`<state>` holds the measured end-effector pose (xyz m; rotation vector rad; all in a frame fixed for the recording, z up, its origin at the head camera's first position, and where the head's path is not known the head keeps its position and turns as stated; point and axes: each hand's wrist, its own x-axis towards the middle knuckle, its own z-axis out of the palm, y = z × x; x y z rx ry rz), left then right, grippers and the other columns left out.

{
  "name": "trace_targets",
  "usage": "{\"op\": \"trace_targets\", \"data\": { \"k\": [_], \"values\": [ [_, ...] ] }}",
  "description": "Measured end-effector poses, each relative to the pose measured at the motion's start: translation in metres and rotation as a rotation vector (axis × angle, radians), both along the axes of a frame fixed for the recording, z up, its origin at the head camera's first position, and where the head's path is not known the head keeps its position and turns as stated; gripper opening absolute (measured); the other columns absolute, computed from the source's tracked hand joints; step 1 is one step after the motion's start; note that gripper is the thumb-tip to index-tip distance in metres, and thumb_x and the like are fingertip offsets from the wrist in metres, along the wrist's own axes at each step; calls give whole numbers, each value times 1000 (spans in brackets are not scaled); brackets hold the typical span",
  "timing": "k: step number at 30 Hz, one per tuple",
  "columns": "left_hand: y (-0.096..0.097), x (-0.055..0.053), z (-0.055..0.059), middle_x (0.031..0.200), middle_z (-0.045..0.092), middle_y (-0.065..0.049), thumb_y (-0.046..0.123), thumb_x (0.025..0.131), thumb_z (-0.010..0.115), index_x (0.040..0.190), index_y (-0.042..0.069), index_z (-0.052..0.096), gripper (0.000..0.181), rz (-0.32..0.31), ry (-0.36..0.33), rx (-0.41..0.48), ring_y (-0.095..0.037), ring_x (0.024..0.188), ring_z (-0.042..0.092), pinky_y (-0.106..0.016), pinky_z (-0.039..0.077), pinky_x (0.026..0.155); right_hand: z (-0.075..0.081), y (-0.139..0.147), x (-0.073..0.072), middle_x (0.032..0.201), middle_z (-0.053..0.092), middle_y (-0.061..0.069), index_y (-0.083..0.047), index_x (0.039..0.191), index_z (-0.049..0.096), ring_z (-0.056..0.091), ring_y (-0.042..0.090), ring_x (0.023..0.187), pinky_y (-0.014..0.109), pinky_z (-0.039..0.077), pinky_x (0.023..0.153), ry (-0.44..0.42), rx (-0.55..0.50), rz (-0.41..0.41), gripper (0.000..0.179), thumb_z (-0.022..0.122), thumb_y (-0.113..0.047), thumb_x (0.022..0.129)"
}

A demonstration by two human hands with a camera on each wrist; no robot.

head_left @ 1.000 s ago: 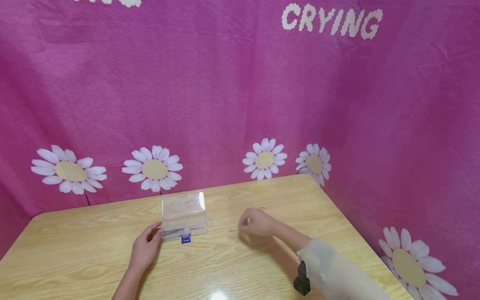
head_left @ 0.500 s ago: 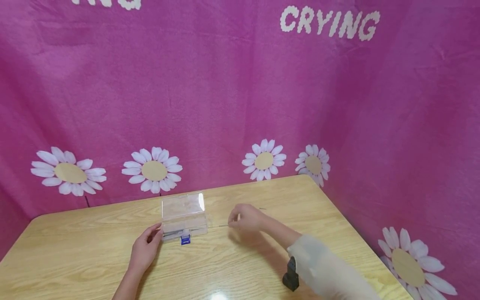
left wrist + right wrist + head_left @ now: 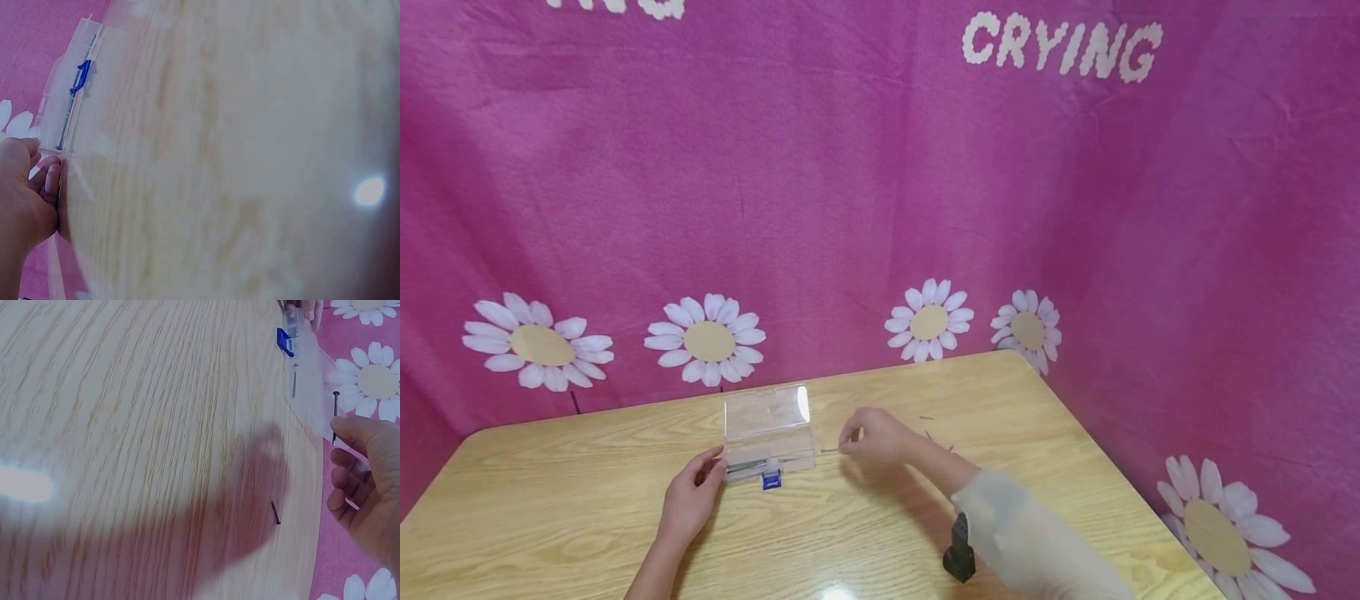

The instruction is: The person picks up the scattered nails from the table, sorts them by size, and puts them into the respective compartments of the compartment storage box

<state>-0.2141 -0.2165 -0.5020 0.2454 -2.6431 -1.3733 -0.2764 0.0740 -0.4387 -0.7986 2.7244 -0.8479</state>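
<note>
The left hand (image 3: 691,496) and right hand (image 3: 876,439) are bare; the right forearm (image 3: 947,467) is partly covered by a cream sleeve (image 3: 1037,546), greyish near the cuff (image 3: 976,493), where a black, angular device (image 3: 958,553) is worn.

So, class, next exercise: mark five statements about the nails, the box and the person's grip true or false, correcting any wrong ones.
1. The right grip holds a nail. True.
2. The lid is shut. False: it stands open.
3. The left grip touches the box. True.
4. The clasp is red. False: it is blue.
5. Another nail lies on the table. True.
</note>
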Motion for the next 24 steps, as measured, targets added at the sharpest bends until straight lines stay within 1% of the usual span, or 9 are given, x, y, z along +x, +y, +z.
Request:
{"op": "trace_targets", "data": {
  "k": [4, 11, 17, 24],
  "values": [
    [0, 0, 0, 114, 63, -13, 29, 97, 49, 131, 8, 53, 40, -3, -1, -1, -6, 87, 48, -22, 39, 78, -2, -3, -2, 82, 60, -6, -14, 86, 72, 51, 6, 79, 22, 44, 75, 6, 11, 9, 8, 65, -17, 84],
    [1, 2, 2, 117, 61, -14, 31, 97, 48, 132, 8, 52, 42, -4, -19, 10, -10, 90, 48, -23, 39, 79, 1, -10, -2, 83, 63, -6, -13, 88, 72, 51, 6, 80, 23, 44, 77, 11, 5, 0, 9, 66, -18, 84],
    [1, 2, 1, 117, 62, -14, 30, 97, 49, 131, 8, 53, 41, 2, -14, 4, -9, 90, 49, -24, 39, 80, 1, -18, -4, 81, 65, -4, -11, 87, 72, 51, 5, 78, 21, 43, 76, 51, 19, 31, 9, 67, -17, 84],
    [1, 2, 1, 117, 62, -14, 30, 97, 48, 132, 8, 53, 41, -2, -15, 6, -8, 90, 49, -23, 39, 79, 0, -29, -3, 81, 64, -4, -11, 86, 72, 50, 4, 77, 18, 41, 73, 73, 38, 61, 9, 65, -16, 86]
  ]
}}
